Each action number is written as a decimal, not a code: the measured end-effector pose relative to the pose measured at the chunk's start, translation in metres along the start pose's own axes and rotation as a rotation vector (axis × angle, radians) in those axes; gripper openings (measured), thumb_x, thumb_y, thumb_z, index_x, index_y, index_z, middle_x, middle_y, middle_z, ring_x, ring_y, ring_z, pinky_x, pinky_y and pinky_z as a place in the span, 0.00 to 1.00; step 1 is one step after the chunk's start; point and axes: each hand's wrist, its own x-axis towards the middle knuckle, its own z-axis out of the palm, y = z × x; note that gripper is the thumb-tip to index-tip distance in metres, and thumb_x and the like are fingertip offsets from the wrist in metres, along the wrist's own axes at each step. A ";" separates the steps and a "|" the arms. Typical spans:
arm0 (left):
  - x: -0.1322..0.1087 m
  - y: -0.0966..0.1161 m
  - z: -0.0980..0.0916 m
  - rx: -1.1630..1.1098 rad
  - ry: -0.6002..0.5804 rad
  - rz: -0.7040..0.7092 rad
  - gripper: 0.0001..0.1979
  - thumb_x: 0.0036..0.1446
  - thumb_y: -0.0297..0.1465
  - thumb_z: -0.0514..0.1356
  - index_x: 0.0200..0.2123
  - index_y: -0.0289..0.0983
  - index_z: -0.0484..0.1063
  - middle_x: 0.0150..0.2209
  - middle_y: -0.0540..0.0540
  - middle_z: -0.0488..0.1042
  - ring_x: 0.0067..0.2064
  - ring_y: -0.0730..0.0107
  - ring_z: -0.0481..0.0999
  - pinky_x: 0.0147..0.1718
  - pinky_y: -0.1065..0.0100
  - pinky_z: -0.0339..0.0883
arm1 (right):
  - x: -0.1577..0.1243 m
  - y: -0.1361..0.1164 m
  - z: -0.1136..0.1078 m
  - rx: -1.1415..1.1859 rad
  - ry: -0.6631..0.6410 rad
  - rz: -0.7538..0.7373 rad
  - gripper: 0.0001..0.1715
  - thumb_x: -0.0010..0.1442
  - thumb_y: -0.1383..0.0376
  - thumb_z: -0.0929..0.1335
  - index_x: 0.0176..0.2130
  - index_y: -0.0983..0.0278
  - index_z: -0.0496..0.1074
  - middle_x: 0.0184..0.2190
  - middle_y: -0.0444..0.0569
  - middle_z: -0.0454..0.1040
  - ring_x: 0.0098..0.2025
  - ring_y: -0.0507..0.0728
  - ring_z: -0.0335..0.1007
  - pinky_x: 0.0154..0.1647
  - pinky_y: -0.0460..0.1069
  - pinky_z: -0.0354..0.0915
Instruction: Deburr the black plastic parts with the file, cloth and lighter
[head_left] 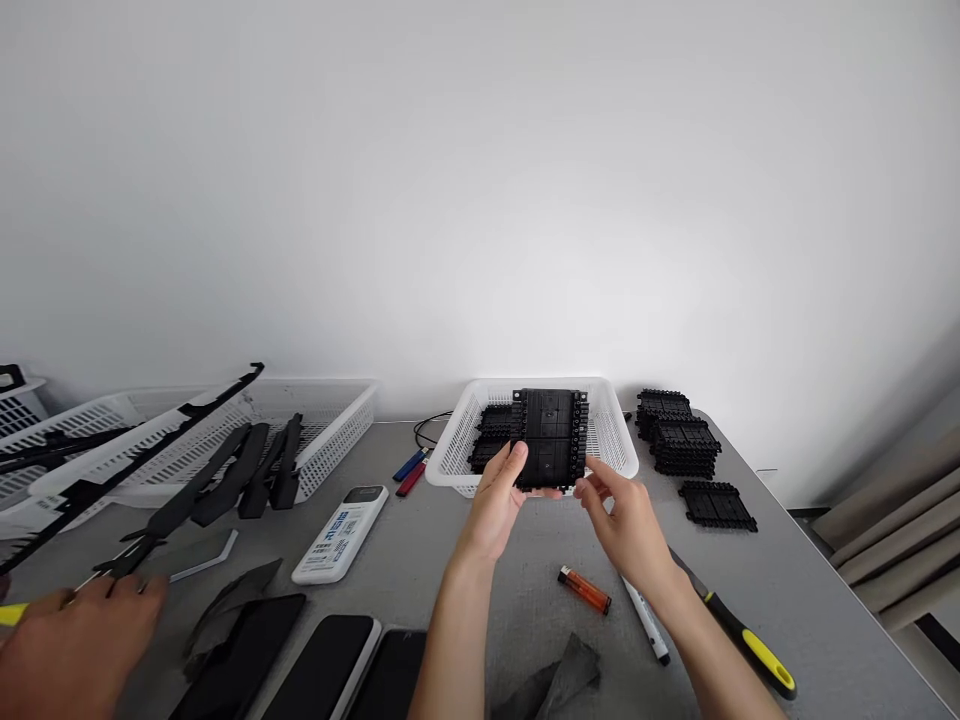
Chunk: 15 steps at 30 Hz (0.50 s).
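My left hand [496,503] grips the lower left corner of a flat black plastic part [550,436] with ribbed edges, held upright in front of a white basket [615,440]. My right hand [626,518] is at the part's lower right corner, fingers curled and touching its edge. More black parts of the same kind [491,435] lie inside the basket behind it.
Stacks of black parts [679,435] and a single one [716,505] lie at the right. An orange lighter [584,589], a marker [646,622], a yellow-handled tool [742,635], a remote [340,533], phones [322,668], long black strips [225,480] and white trays [330,425] surround. Another person's hand [71,645] is at lower left.
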 end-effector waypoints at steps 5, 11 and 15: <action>0.000 -0.001 -0.005 -0.057 0.078 -0.024 0.24 0.55 0.46 0.66 0.50 0.37 0.77 0.49 0.39 0.79 0.53 0.50 0.77 0.47 0.57 0.75 | -0.024 0.001 0.015 -0.357 0.132 -0.076 0.18 0.70 0.59 0.61 0.51 0.65 0.73 0.35 0.53 0.79 0.36 0.60 0.74 0.37 0.52 0.65; 0.002 0.000 -0.005 -0.053 0.173 0.070 0.25 0.53 0.47 0.67 0.50 0.38 0.76 0.49 0.41 0.79 0.52 0.52 0.77 0.45 0.58 0.76 | -0.130 0.069 0.091 -0.397 -0.383 -0.495 0.30 0.56 0.56 0.75 0.56 0.55 0.69 0.39 0.47 0.78 0.41 0.59 0.73 0.39 0.50 0.67; 0.001 0.002 0.000 -0.053 0.137 0.052 0.28 0.51 0.48 0.68 0.50 0.36 0.76 0.46 0.41 0.79 0.49 0.52 0.78 0.41 0.60 0.78 | -0.164 0.099 0.125 -0.411 -0.494 -0.592 0.07 0.59 0.57 0.74 0.39 0.53 0.77 0.37 0.44 0.78 0.41 0.58 0.71 0.43 0.51 0.65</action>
